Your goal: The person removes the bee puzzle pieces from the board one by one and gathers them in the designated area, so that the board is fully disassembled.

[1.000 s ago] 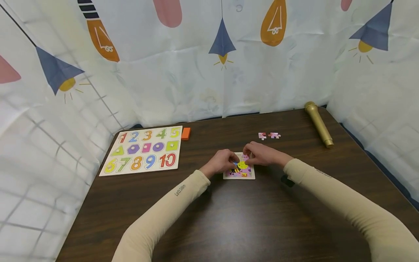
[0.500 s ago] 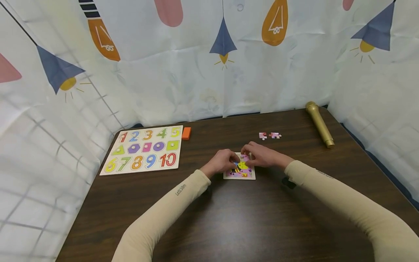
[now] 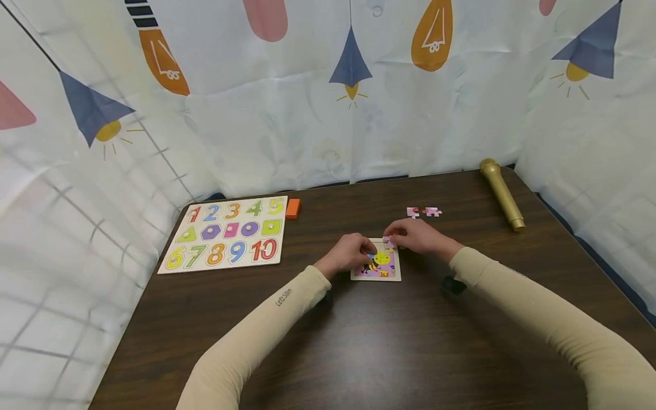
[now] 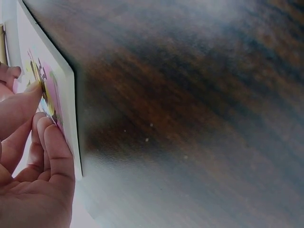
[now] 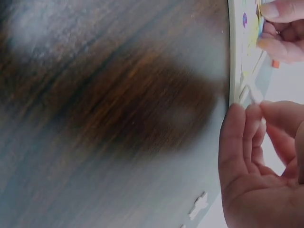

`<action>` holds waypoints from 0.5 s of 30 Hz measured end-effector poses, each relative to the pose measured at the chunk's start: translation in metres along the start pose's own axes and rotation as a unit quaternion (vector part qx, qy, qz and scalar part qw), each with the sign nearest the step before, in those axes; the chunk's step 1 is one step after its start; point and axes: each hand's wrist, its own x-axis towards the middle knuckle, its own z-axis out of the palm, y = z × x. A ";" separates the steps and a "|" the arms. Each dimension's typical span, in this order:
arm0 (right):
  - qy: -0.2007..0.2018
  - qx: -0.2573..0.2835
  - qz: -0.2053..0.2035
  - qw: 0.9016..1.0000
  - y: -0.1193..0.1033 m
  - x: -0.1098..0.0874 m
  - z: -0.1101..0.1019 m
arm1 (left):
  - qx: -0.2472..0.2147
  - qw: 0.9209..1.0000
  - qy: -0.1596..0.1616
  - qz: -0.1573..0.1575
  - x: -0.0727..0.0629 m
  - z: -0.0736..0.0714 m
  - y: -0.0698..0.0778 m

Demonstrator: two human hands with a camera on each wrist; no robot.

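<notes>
A small square jigsaw puzzle (image 3: 379, 267) with a yellow-and-black bee on pink lies in a pale frame on the dark table. My left hand (image 3: 349, 252) holds its left part with curled fingers and thumb, hiding some of the picture. At the top right corner of the frame, my right hand (image 3: 416, 235) pinches a pink puzzle piece (image 3: 388, 243) between thumb and fingers. In the right wrist view this puzzle piece (image 5: 255, 94) shows pale and blurred, tilted over the frame's corner. Beyond the right hand lie two loose pink puzzle pieces (image 3: 413, 212), (image 3: 433, 212).
A number-and-shape board (image 3: 220, 234) lies at the back left, with an orange block (image 3: 292, 208) beside its top right corner. Toward the back right corner lies a gold microphone (image 3: 502, 195). A printed curtain (image 3: 287, 125) surrounds the table's far edges.
My right hand has shifted slightly right and away from me, from over the bee to the frame's top right corner, with the pink piece now showing. The left hand stays put.
</notes>
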 end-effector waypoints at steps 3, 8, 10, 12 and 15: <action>0.004 -0.023 -0.003 1.000 0.002 -0.001 -0.002 | 0.000 1.000 0.001 0.000 0.001 0.001 0.000; -0.014 -0.079 -0.060 0.995 0.005 -0.004 -0.002 | 0.010 1.000 0.005 0.007 0.001 0.001 0.000; -0.020 -0.089 -0.078 0.993 0.007 -0.006 -0.002 | 0.014 1.000 0.007 0.008 0.000 0.001 0.000; -0.025 -0.097 -0.091 0.991 0.008 -0.007 -0.002 | 0.013 1.000 0.005 0.007 0.000 0.001 0.000; -0.028 -0.103 -0.103 0.989 0.009 -0.008 -0.003 | 0.011 1.000 0.001 0.001 0.001 0.001 0.000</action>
